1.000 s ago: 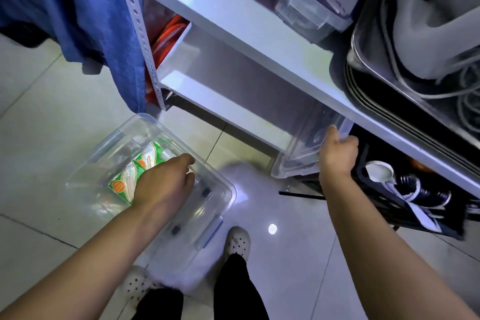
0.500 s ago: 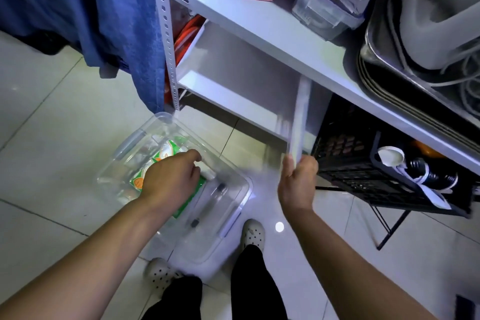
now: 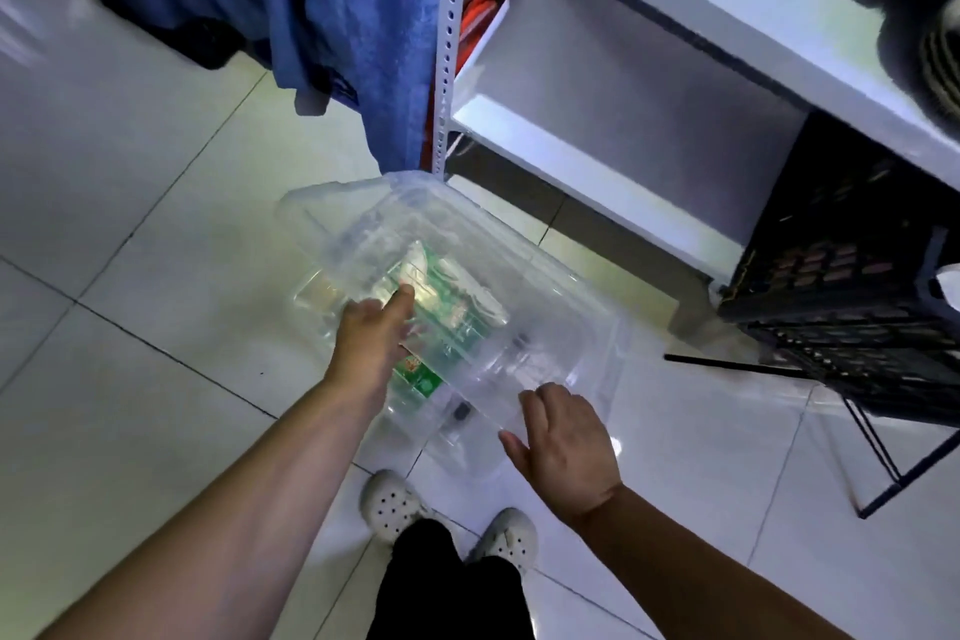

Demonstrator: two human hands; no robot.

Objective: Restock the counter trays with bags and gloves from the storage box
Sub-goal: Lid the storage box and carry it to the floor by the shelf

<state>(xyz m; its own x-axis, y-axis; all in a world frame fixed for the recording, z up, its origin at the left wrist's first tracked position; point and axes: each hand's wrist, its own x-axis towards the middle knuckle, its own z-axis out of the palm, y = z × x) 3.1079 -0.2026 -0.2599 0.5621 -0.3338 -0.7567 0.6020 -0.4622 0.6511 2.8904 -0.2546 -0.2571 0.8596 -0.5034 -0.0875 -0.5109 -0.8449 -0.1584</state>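
Pale glossy floor tiles carry the clear storage box, which sits just ahead of the person's shoes, its far corner close to the perforated post of a white shelf unit. A green printed packet lies in the box, directly beyond and beneath the left fingers. The left hand reaches out with fingers stretched and relaxed, grasping nothing; whether the tips touch the packet or a clear lid panel above it cannot be told, since the plastic is blurred and full of glare. The right hand is spread loose at the near corner, its fingers beside a small black latch, gripping nothing. The likeliest trouble is a misjudged reach. Transparent walls and reflections hide where the rim or lid actually is, so the left fingers could knock plastic instead of closing on the packet. With neither hand holding the box, a push could slide it on the slick tile toward the post or the feet. To the right of the right fingers, a black crate stands on thin wire legs that a swinging elbow could catch. A blue cloth hangs well beyond the left fingertips, out of the way. No counter trays are in view.
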